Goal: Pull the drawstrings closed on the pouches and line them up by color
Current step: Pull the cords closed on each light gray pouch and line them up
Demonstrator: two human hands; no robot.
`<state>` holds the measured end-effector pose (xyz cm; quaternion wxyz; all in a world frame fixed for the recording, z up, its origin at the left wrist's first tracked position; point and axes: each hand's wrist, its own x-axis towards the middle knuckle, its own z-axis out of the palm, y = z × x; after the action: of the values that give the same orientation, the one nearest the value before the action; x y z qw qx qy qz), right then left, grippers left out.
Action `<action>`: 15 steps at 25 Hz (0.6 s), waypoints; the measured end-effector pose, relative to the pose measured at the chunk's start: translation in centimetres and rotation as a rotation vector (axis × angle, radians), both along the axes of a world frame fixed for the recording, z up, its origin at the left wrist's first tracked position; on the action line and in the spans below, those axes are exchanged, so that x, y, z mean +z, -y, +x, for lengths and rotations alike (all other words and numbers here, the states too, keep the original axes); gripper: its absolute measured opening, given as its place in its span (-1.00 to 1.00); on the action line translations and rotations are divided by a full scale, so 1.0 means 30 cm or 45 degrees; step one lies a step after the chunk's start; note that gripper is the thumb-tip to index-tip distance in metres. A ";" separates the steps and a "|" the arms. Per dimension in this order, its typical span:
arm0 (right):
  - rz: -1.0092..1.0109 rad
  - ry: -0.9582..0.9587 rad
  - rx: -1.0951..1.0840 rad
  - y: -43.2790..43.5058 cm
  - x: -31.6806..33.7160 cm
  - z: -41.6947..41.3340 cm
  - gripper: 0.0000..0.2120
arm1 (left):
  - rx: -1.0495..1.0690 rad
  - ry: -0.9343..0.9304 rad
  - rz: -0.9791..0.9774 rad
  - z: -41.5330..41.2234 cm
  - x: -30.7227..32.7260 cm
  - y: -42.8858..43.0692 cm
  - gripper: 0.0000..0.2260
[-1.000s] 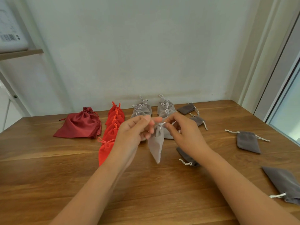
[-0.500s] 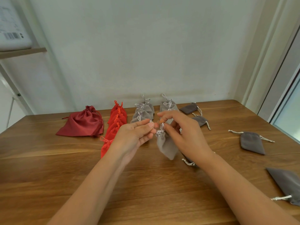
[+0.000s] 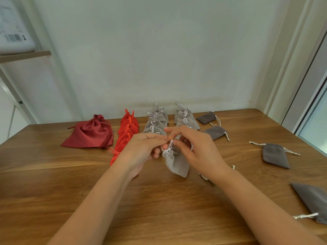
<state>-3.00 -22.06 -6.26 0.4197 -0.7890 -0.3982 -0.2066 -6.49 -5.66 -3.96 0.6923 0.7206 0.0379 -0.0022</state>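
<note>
The light grey pouch (image 3: 177,163) hangs by its pale drawstring (image 3: 168,147) between the two hands, over the middle of the wooden table (image 3: 159,213) and just in front of the grey rows. Its neck is gathered tight. Whether its lower corner touches the wood cannot be told. The left hand (image 3: 141,151) pinches the drawstring between thumb and forefinger. The right hand (image 3: 196,149) has its fingertips closed on the same cord from the other side, though exactly where they meet it is hard to make out.

Behind the hands lie two rows of light grey pouches (image 3: 156,122), their tops tied; the near ends of both rows are covered by the fingers. To their left runs a row of orange-red pouches (image 3: 127,130), the nearest partly hidden by the left hand. A larger dark red pouch (image 3: 88,133) lies further left.

Dark grey pouches (image 3: 275,155) lie flat and scattered on the right side, with white cords trailing. The nearest one is cut off by the frame edge. Another is almost wholly hidden under the right wrist, with only its cord ends (image 3: 203,176) showing.

No pouch bears any writing. At upper left a white box (image 3: 14,29) sits on a shelf (image 3: 24,56), cut off by the frame. It carries a barcode and lines of print too blurred to read.
</note>
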 end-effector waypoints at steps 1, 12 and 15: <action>-0.028 -0.009 0.015 -0.004 -0.004 -0.003 -0.92 | -0.032 -0.011 0.086 -0.001 0.002 -0.004 -0.86; -0.144 0.017 -0.081 -0.020 0.004 -0.019 -0.87 | -0.200 0.210 0.486 -0.029 0.037 -0.013 -0.93; -0.136 -0.022 -0.059 -0.012 0.004 -0.016 -0.88 | -0.150 0.296 0.596 -0.023 0.028 -0.011 -0.87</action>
<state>-3.49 -21.71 -6.14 0.3756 -0.8210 -0.3865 -0.1881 -7.17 -5.32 -3.11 0.5051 0.8575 -0.0843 0.0492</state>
